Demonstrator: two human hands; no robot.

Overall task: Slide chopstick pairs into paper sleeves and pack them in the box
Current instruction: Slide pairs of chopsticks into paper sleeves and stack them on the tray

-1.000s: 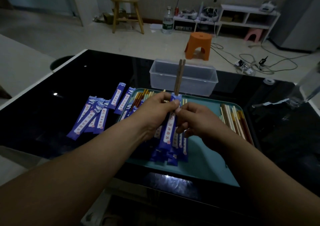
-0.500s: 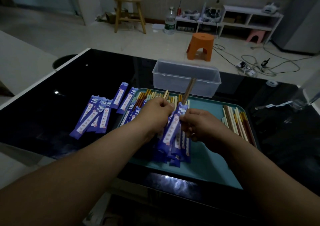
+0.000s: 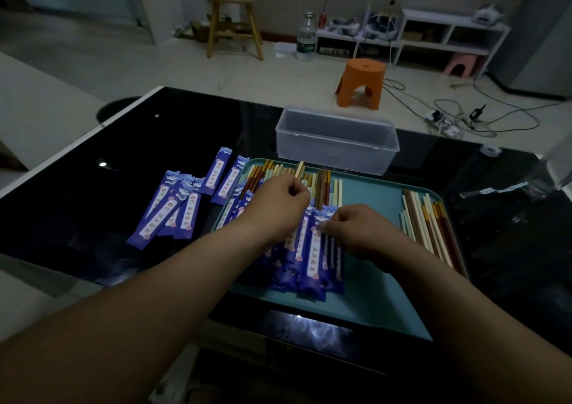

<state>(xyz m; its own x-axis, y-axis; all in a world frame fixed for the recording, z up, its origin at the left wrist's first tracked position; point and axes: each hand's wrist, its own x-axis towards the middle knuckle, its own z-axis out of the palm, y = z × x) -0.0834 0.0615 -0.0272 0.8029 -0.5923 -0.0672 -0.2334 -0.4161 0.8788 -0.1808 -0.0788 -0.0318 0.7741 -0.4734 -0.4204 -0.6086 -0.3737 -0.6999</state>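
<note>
On the tabletop (image 3: 93,186), the right grip (image 3: 353,230) pinches a sleeve (image 3: 314,248) whose brown pair (image 3: 323,186) points away toward the box (image 3: 337,149); left grip (image 3: 278,205) curled, contents unclear.

Paper sleeves (image 3: 173,208): purple-blue, white centre strip with red markings, pale wave print at one end. Chopsticks (image 3: 427,227): cream, brown, orange. Tray (image 3: 371,279): teal. Box (image 3: 335,143): clear, colourless. Table (image 3: 77,202): glossy black. Far stool (image 3: 360,83): orange.

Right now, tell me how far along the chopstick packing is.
Done: a pile of sleeved pairs lies on the tray. In hand: the right hand pinches a sleeve with a brown pair sticking out. To do: loose chopsticks, spare sleeves on the table, and the box looks empty.
</note>
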